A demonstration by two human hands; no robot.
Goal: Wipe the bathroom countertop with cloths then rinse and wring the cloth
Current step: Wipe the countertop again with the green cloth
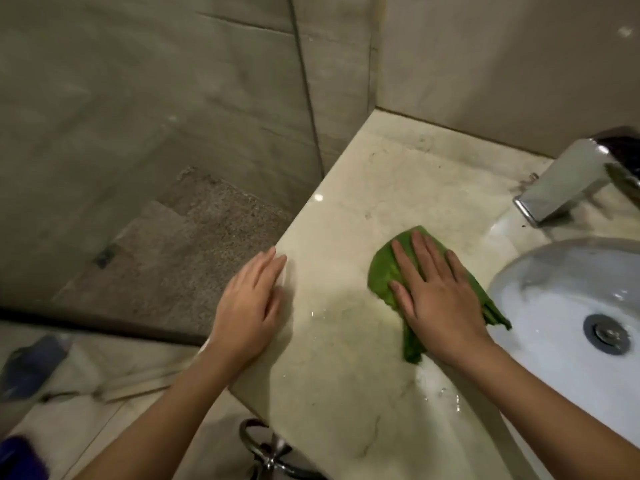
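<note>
Chrome fitting (273, 452): sits below the counter's near edge, bottom of the head view; partly hidden, type unclear.
Countertop (346, 393): pale marble-like stone, thin veins, wet sheen and droplets near the front and beside the basin.
Left hand (247, 306): flat, palm down, fingers together and extended, resting on the counter's left edge. Grips nothing.
Right hand (438, 299): flat, fingers spread, pressing down on the green cloth. Palm pressure only, no closed grip.
Green cloth (382, 271): crumpled on the counter, mostly under the right hand; one tail pokes out toward the near side, another reaches the basin rim.
Basin (554, 289): white, oval, set into the counter just right of the cloth; metal drain (606, 334) in its floor.
Faucet (568, 181): chrome, square-bodied, behind the basin, spout angled toward it. Dark specks on the stone around its base.
Walls (485, 57): beige tile, meeting at the counter's back corner.
Shower floor (194, 244): speckled brown, far left, beyond a glass panel.
Blue items (31, 368): low left on the floor, blurred, cannot identify.
</note>
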